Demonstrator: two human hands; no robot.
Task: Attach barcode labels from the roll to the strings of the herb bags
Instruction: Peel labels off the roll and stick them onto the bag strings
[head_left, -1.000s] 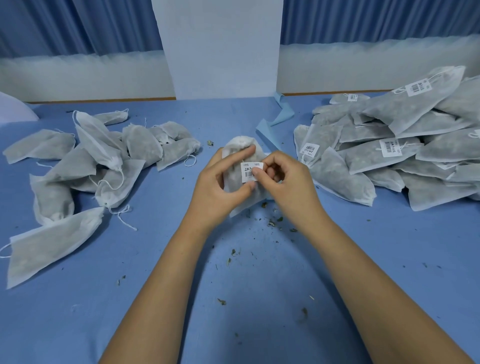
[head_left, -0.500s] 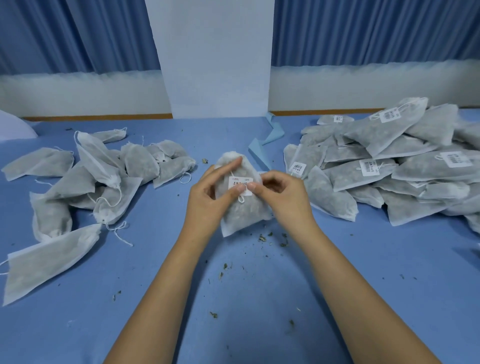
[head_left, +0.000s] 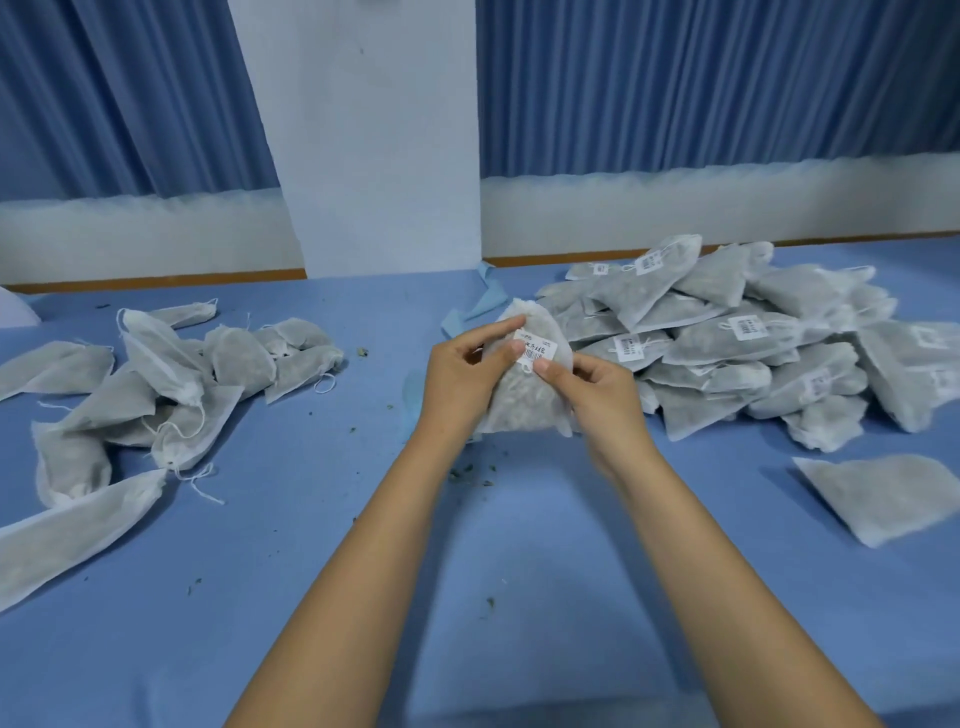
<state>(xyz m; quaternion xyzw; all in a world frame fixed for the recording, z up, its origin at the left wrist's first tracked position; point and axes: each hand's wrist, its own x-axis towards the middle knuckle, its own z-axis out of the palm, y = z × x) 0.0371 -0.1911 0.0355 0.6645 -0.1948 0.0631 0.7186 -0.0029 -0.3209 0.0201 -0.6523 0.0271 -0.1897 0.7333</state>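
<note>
- Above the table (head_left: 311, 545), the left hand (head_left: 462, 376) grips the herb bag (head_left: 519, 405), thumb beside its barcode label (head_left: 535, 347); the right hand (head_left: 597, 387) pinches the bag just below
- Bag seems light and soft: hold its edges gently

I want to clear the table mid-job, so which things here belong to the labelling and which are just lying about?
Job: held herb bag, its barcode label, left hand and right hand gripping it, unlabelled bags on the left, labelled bags on the right.
Lying about: herb crumbs, blue strips behind the bag, curtains.
</note>
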